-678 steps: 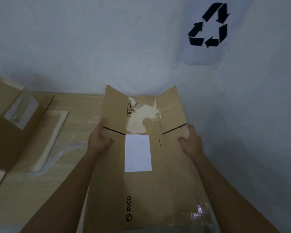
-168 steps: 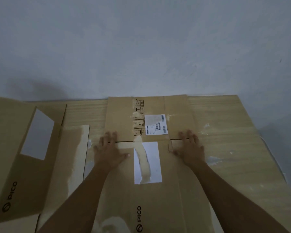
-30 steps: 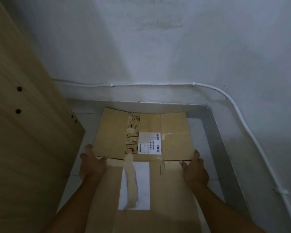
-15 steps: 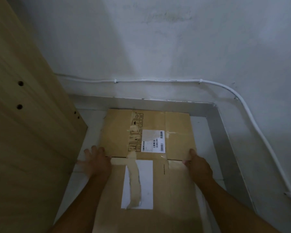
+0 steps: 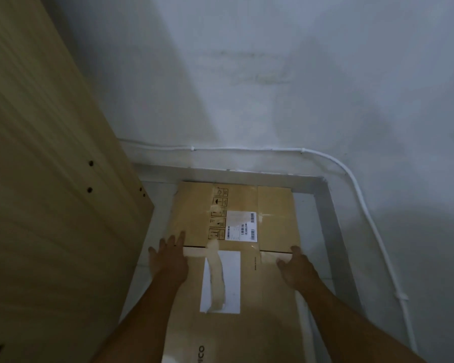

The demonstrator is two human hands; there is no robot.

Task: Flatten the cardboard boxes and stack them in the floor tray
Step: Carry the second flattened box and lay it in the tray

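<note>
Looking like a bare storage or utility corner rather than a furnished room. Showing a plain, scuffed whitewashed wall (image 5: 273,74), a white cable (image 5: 247,149) clipped along its foot, a grey metal floor tray (image 5: 329,231) sitting against it and holding a flattened cardboard box (image 5: 273,218), and an unfinished wood-grain panel (image 5: 50,179) with drill holes standing at the left. Lying in dim light.

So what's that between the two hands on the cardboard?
A white label with a strip of peeling tape across it, stuck on the box; the head view shows it.
</note>
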